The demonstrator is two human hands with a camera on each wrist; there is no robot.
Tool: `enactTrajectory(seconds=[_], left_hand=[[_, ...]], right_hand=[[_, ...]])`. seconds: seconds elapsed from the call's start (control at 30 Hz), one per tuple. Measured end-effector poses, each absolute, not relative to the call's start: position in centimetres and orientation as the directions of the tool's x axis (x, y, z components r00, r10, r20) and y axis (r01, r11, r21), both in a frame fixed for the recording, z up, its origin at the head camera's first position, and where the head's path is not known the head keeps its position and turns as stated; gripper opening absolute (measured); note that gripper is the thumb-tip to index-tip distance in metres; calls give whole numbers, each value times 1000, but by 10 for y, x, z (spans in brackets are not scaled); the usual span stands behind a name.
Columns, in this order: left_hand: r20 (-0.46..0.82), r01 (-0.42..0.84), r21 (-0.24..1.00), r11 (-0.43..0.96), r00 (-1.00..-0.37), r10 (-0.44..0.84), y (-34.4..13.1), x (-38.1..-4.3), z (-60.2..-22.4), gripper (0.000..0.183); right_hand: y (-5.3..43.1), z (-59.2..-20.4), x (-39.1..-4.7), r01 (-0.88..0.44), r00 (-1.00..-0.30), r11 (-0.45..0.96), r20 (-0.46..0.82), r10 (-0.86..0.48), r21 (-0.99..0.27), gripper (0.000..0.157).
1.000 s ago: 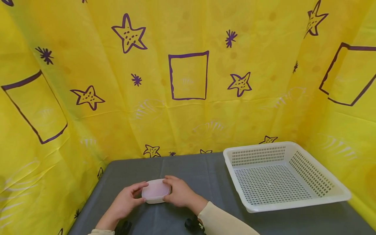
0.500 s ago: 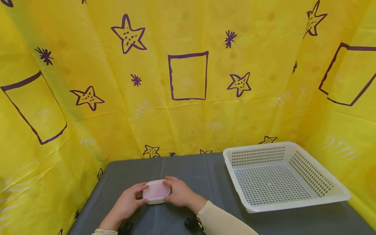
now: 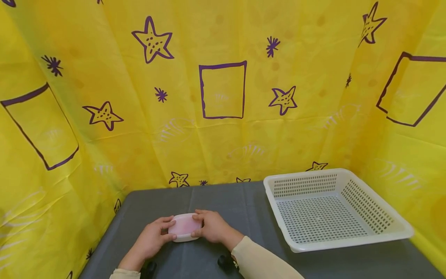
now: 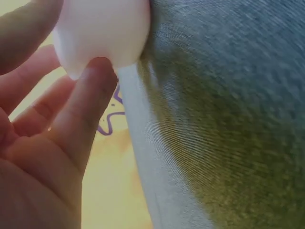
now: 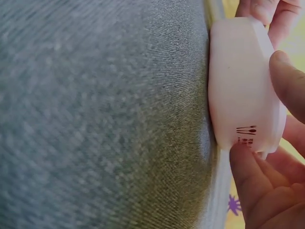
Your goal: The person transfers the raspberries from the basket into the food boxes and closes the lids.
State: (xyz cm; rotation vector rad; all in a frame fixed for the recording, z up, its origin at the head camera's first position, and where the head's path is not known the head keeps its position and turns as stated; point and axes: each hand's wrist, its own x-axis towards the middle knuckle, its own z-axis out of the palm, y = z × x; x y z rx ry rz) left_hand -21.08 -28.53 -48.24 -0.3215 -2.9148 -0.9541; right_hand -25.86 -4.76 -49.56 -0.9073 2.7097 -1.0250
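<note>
A small oval food container with a pinkish top and whitish sides stands on the grey cloth between both hands. The left hand grips its left end, thumb at the near side and fingers at the far side. At the other end, the right hand holds it the same way, fingertips overlapping the top edge. In the left wrist view, a fingertip presses the pale wall of the container. The right wrist view shows a small printed cutlery mark low on the container's side, beside a fingertip. The palms hide its ends in the head view.
To the right stands a large white perforated basket with nothing in it. Grey cloth covers the table. Yellow curtains with purple stars enclose the back and sides. A black device sits under the right wrist.
Both hands keep their grip on the container, which has shifted only very slightly. The left thumb lies a little further onto its near side. The basket stays put.
</note>
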Motion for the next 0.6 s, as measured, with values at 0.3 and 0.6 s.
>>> enactTrajectory(seconds=[0.3, 0.6], left_hand=[[89, 176, 636, 752, -984, 155, -292, -214, -490, 48], [83, 157, 634, 757, -987, 135, -289, -213, -492, 49]], right_hand=[[-51, -494, -256, -482, -836, 627, 107, -538, -612, 60], [-54, -495, -252, -436, -865, 616, 118, -488, -655, 59]])
